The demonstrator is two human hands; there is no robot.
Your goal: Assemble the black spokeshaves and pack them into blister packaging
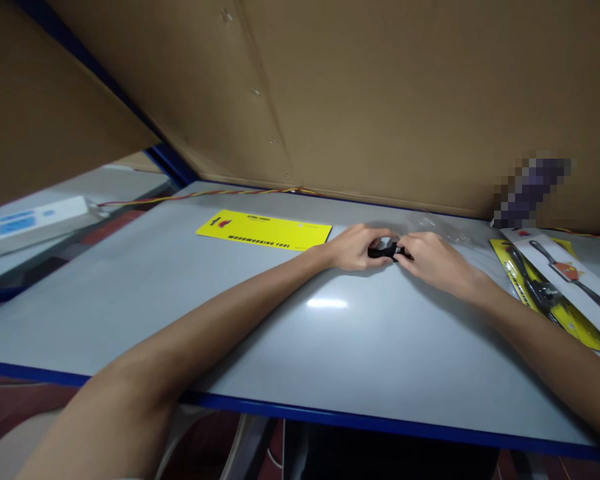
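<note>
Both my hands meet at the far middle of the grey table (230, 320). My left hand (356, 247) is curled, its fingers closed on one end of a small black tool part (386, 251). My right hand (433, 261) pinches the other end of the same black part. The part is mostly hidden between my fingers, so its shape is unclear. A clear plastic wrapper (443, 228) lies just behind my right hand.
A yellow printed card (264, 230) lies flat to the left of my hands. At the right edge lie packaged black hand tools on yellow and white cards (563, 283). Cardboard walls (380, 100) stand behind the table. A white power strip (30, 223) sits far left, beside twisted red-yellow wires (205, 194).
</note>
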